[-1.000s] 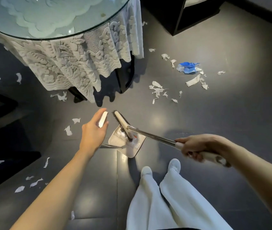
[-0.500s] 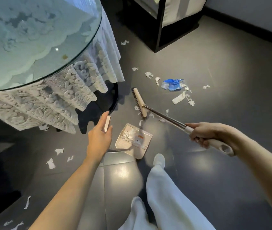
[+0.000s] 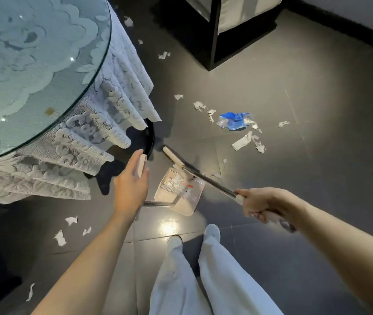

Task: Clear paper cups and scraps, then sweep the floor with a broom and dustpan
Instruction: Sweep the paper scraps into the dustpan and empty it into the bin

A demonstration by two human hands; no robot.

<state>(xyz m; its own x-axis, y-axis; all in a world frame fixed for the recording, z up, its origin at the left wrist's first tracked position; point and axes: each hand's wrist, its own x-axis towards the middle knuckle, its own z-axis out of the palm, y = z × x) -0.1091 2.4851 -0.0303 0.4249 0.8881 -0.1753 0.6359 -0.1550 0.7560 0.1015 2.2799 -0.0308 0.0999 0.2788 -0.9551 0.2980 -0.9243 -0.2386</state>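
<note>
My left hand (image 3: pixel 132 186) grips the white handle top of the long-handled dustpan (image 3: pixel 181 194), whose beige pan sits on the dark tile floor with white paper scraps inside. My right hand (image 3: pixel 260 204) holds the white grip of the broom (image 3: pixel 206 177). The metal shaft runs up-left, and the broom head lies at the pan's far lip. Torn white paper scraps (image 3: pixel 245 140) and a crumpled blue-and-clear plastic wrapper (image 3: pixel 234 120) lie on the floor to the upper right of the pan.
A round glass-topped table (image 3: pixel 33 71) with a white lace cloth stands close on the left. A black-framed piece of furniture (image 3: pixel 212 32) stands at the top. More scraps (image 3: pixel 67 228) lie lower left and near the table (image 3: pixel 163 55). My white-trousered legs (image 3: pixel 203 276) stand behind the pan.
The broom head was out on the floor beyond the pan half a second ago and has been drawn back to the pan's lip. The view has shifted a little to the right.
</note>
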